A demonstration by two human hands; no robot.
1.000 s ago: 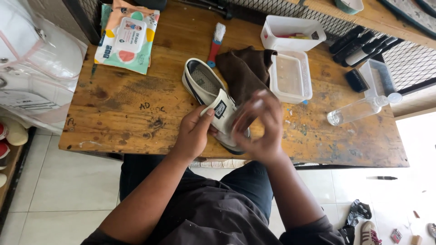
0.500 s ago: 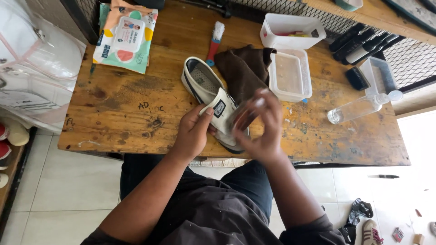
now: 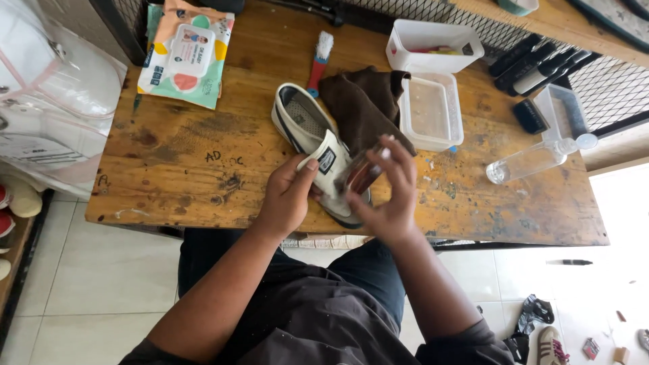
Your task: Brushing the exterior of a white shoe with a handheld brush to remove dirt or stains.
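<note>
A white low sneaker (image 3: pixel 305 125) with dark trim lies on the wooden table (image 3: pixel 176 149), heel away from me. My left hand (image 3: pixel 289 196) grips its tongue and front part, thumb on the tongue's label. My right hand (image 3: pixel 387 196) holds a small brown brush (image 3: pixel 363 176) against the shoe's toe area; the brush is blurred. A dark brown cloth (image 3: pixel 362 105) lies just behind the shoe.
A wet-wipes pack (image 3: pixel 187 54) lies at the far left. A red-handled brush (image 3: pixel 319 64), two clear plastic tubs (image 3: pixel 433 111), a lying clear bottle (image 3: pixel 534 161) and black brushes (image 3: pixel 534 67) stand at the back and right. Bags sit at the left.
My right hand with the brush has shifted slightly down and left along the shoe's toe. The left hand stays on the tongue.
</note>
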